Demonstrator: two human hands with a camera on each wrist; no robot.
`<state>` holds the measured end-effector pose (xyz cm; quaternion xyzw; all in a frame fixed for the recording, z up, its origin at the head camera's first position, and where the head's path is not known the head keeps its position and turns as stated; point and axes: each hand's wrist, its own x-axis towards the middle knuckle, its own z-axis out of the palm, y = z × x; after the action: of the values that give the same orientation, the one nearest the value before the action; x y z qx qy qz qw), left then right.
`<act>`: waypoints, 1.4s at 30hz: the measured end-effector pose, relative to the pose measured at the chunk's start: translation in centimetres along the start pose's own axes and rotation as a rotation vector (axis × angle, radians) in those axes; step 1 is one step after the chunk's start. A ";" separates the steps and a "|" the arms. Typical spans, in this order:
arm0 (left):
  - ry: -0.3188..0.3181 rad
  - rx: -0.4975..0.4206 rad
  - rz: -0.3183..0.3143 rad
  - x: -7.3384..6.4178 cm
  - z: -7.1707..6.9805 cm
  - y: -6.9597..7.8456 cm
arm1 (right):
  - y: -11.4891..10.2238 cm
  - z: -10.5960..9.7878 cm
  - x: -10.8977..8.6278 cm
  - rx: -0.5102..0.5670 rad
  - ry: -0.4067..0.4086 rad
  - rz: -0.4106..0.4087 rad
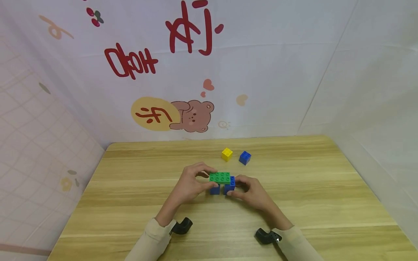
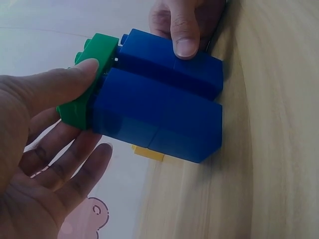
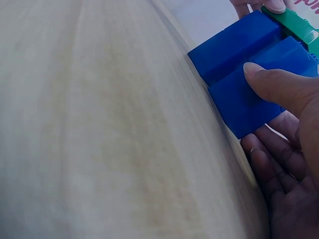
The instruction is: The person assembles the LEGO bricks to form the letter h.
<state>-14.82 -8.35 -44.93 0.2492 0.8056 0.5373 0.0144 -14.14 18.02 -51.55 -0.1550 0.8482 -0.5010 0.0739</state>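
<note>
A green toy brick (image 1: 220,177) with two rows of studs lies across the tops of two upright blue stacks. My left hand (image 1: 188,185) pinches its left end between thumb and fingers. The left blue stack (image 2: 159,117) stands under that end, with a seam between its bricks. My right hand (image 1: 254,192) grips the right blue stack (image 3: 249,94), thumb on the near face and fingers behind. Some studs of this stack show beyond the green brick's right end. A narrow gap separates the stacks in the head view.
Behind the stacks, a small yellow brick (image 1: 226,154) and a small blue brick (image 1: 245,157) sit apart on the wooden table (image 1: 130,203). A white printed cloth (image 1: 261,65) rises along the back edge and both sides.
</note>
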 end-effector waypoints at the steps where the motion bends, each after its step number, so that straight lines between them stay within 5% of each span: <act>1: 0.001 0.001 -0.002 0.0 0.0 0.0 | 0.0 0.0 0.0 -0.001 0.000 0.000; 42: -0.046 -0.012 -0.043 0.0 0.2 -0.3 | 0.1 -0.2 -0.1 -0.035 -0.003 -0.018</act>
<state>-14.83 -8.31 -45.23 0.2442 0.8070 0.5357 0.0462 -14.12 18.25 -51.60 -0.1647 0.8554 -0.4864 0.0679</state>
